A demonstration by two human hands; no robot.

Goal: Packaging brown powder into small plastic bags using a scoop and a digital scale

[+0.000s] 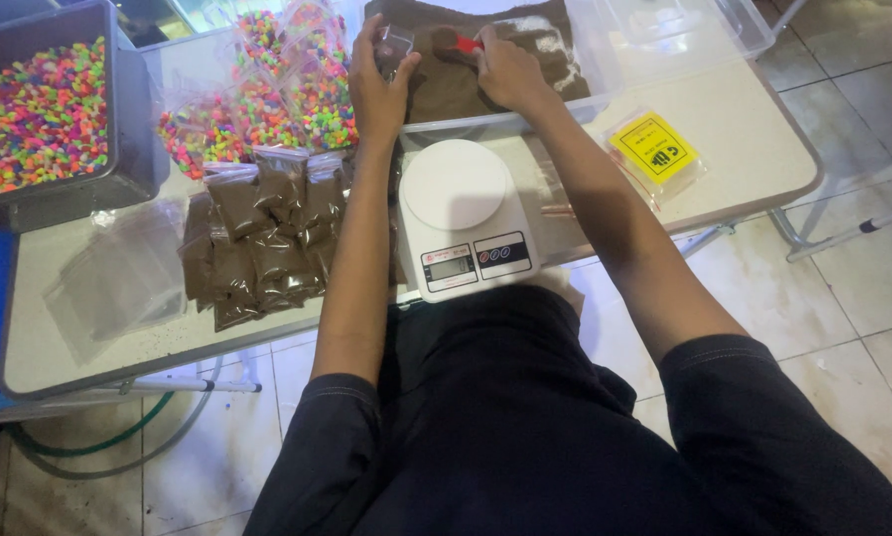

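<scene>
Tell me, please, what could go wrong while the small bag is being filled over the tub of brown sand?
1. The red scoop in the right hand meets a narrow small clear bag in the left hand; sand may miss it.
2. Spilled grains could land on the white kitchen scale just below the clear tub.
3. The filled sand bags lie near the table edge and might slide off.

Small brown-filled bags [257, 248] lie heaped near the tabletop's front edge; a yellow-labelled packet [654, 151] lies toward its right edge; the scale's screen [451, 266] looks blank.
</scene>
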